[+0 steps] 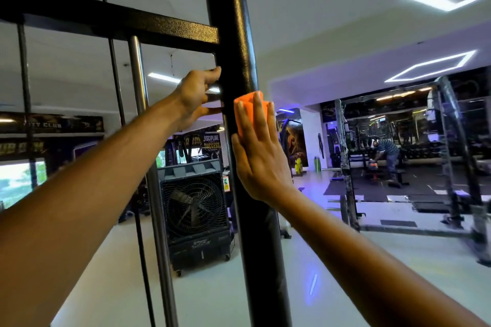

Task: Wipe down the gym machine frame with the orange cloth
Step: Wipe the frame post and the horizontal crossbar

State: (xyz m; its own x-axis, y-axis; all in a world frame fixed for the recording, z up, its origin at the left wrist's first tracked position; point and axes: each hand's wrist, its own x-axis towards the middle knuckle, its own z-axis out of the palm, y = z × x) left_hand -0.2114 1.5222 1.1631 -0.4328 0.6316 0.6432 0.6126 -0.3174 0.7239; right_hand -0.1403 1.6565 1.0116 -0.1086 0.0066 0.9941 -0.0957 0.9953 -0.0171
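A black gym machine frame fills the middle, with a thick upright post (239, 34) and a flat crossbar (148, 26) joining it from the left. My right hand (259, 151) lies flat with straight fingers and presses a folded orange cloth (245, 107) against the right side of the post. My left hand (196, 95) reaches in from the left and holds the post's left edge just under the crossbar, thumb on top and fingers curled toward the post.
A steel guide rod (138, 82) and thin black cables (114, 61) run vertically left of the post. A large black cooler fan (195, 210) stands on the floor behind. At right, a rack (451, 156) stands where another person (386, 151) bends over a bench.
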